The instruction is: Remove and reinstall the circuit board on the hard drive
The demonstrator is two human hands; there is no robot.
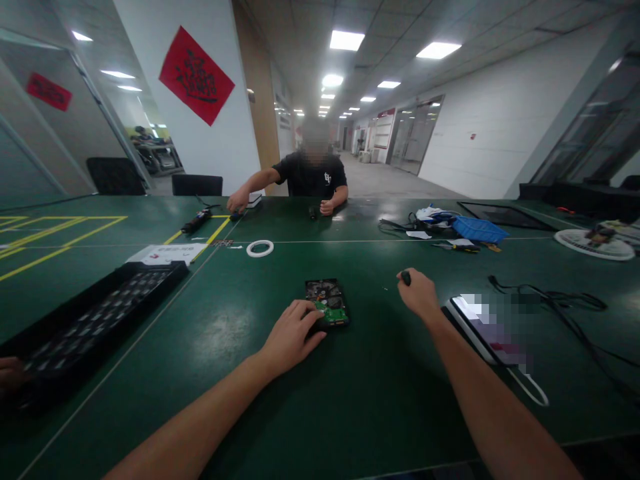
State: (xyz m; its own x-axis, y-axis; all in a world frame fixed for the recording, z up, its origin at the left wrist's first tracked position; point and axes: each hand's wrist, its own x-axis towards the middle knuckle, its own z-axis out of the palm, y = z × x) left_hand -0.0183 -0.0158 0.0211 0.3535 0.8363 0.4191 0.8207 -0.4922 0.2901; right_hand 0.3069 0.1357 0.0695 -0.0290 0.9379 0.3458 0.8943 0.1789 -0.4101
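A hard drive (336,313) lies on the green table, its green circuit board facing up. My left hand (294,330) grips its near left corner, with fingers over the board and the thumb along the near side. To the right, apart from the drive, my right hand (419,293) is closed in a fist just above the table. A small dark object with a rounded end (406,277) sticks out of that fist; the rest of it is hidden by the fingers.
A black tray (95,320) stands at left, with another hand (13,373) at its near end. A white ring (260,249) lies beyond the drive. At right are a device with a bright screen (487,330), cables (555,300) and a blue basket (480,230). A person (315,175) sits opposite.
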